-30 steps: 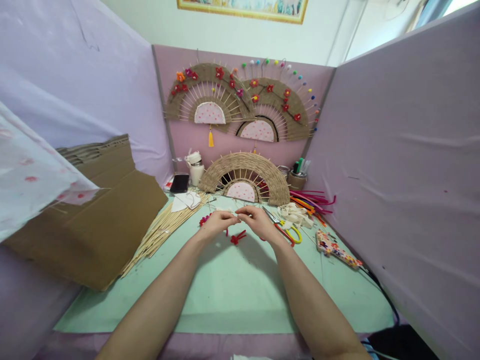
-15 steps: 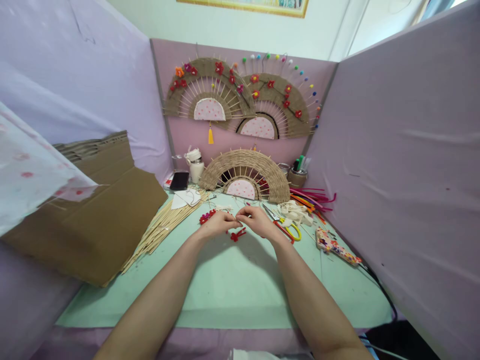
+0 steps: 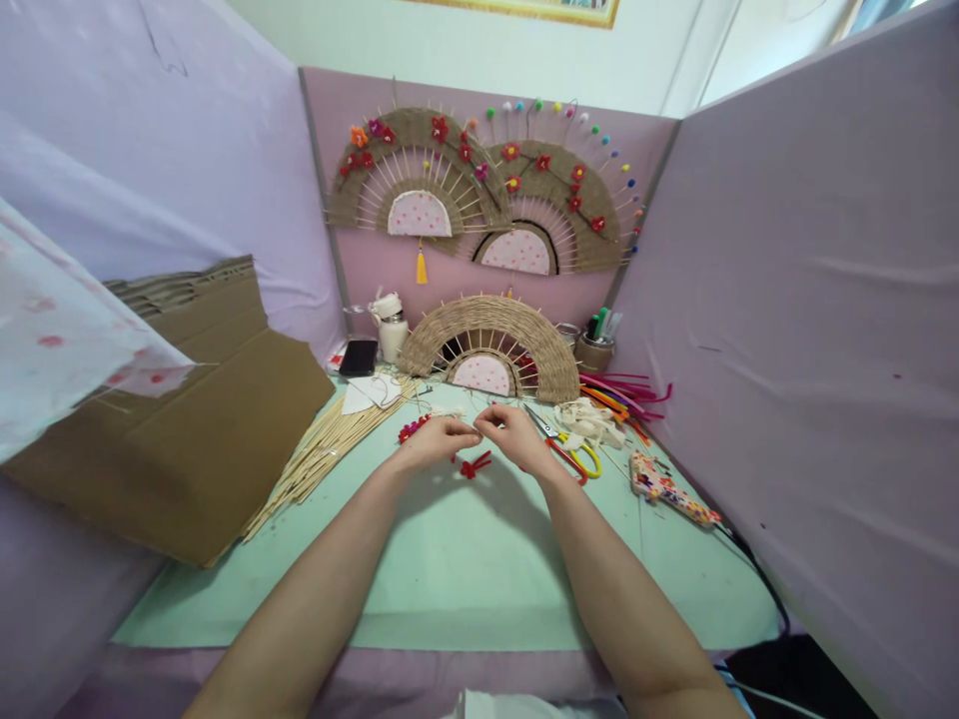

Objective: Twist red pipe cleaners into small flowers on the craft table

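Note:
My left hand (image 3: 439, 440) and my right hand (image 3: 513, 437) meet over the middle of the table, fingertips pinched and nearly touching. Whatever lies between them is too small or hidden to make out. Just below them, on the green tabletop, is a red fuzzy pipe-cleaner flower (image 3: 471, 468) with loose stem ends. Several red and magenta pipe-cleaner flowers (image 3: 414, 428) lie beside my left hand, partly covered by it. Next to my right hand are yellow-handled scissors (image 3: 588, 461), with a red bent stem close by.
A twine-woven fan (image 3: 486, 318) stands behind my hands. Thin wooden sticks (image 3: 330, 454) and a cardboard sheet (image 3: 187, 419) are at left. On the right lie a floral-patterned glue gun (image 3: 670, 491) with a cord, cream fabric strips (image 3: 591, 421) and bright pipe cleaners (image 3: 629, 389).
Both hands stay together in nearly the same place. My right fingertips have shifted slightly up, and the whole view has tilted a little.

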A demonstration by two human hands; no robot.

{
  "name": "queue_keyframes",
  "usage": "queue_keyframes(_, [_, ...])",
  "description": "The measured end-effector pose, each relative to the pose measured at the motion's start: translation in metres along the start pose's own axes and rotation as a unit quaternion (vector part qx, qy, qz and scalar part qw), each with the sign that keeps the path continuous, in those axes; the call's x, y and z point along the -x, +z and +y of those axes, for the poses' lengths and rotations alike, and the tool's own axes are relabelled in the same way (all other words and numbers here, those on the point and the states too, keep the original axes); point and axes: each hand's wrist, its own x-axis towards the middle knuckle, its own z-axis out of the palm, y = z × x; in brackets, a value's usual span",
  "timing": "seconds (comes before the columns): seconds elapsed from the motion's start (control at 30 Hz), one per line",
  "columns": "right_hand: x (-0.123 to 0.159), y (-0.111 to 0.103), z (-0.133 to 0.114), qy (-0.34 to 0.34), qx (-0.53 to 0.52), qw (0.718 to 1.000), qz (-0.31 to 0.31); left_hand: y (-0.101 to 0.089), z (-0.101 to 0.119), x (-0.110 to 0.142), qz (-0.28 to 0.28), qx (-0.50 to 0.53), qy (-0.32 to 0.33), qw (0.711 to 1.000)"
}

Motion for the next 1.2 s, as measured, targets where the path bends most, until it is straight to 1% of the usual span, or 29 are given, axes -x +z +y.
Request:
queue_keyframes(0.07, [-0.0014, -0.0017, 0.0008, 0.021, -0.048, 0.998, 0.021, -0.0004, 0.0021, -0.0011, -0.007, 0.09, -0.005, 0.996])
queue_keyframes(0.17, [-0.0023, -0.0022, 0.0009, 0.042, -0.085, 0.995, 0.032, 0.0004, 0.0043, -0.0019, -0.03, 0.215, -0.044, 0.975])
queue_keyframes(0.27, [-0.0022, 0.0006, 0.0012, 0.048, -0.102, 0.993, 0.04, 0.0035, 0.0046, -0.0021, -0.029, 0.267, -0.074, 0.961])
queue_keyframes(0.37, [-0.0021, 0.0038, 0.0022, 0.042, -0.118, 0.991, 0.045, 0.0067, 0.0032, -0.0027, -0.007, 0.268, -0.089, 0.959])
queue_keyframes(0.43, [-0.0022, 0.0044, 0.0026, 0.043, -0.126, 0.99, 0.038, 0.0078, 0.0018, -0.0037, 0.009, 0.261, -0.091, 0.961])
queue_keyframes(0.57, [-0.0025, 0.0022, 0.0012, 0.046, -0.141, 0.988, 0.033, 0.007, 0.0013, -0.0052, 0.038, 0.272, -0.073, 0.959])
queue_keyframes(0.63, [-0.0023, 0.0013, -0.0004, 0.023, -0.123, 0.991, 0.045, 0.0062, 0.0028, -0.0051, 0.046, 0.283, -0.062, 0.956])
queue_keyframes(0.8, [-0.0006, 0.003, -0.002, -0.083, -0.034, 0.993, 0.075, 0.006, 0.0074, -0.0029, 0.054, 0.285, -0.056, 0.955])
queue_keyframes(0.93, [0.0001, 0.0048, -0.0001, -0.118, 0.018, 0.991, 0.068, 0.0061, 0.008, -0.0023, 0.055, 0.286, -0.054, 0.955])
queue_keyframes(1.03, [0.0001, 0.0053, 0.0006, -0.108, 0.02, 0.992, 0.064, 0.006, 0.0077, -0.0022, 0.06, 0.278, -0.054, 0.957])
queue_keyframes(1.13, [-0.0006, 0.0049, 0.0005, -0.062, -0.032, 0.995, 0.071, 0.0065, 0.0078, -0.0017, 0.064, 0.258, -0.055, 0.963])
queue_keyframes(1.2, [-0.0013, 0.0038, 0.0005, -0.033, -0.069, 0.995, 0.061, 0.0073, 0.0077, -0.0012, 0.058, 0.239, -0.051, 0.968])
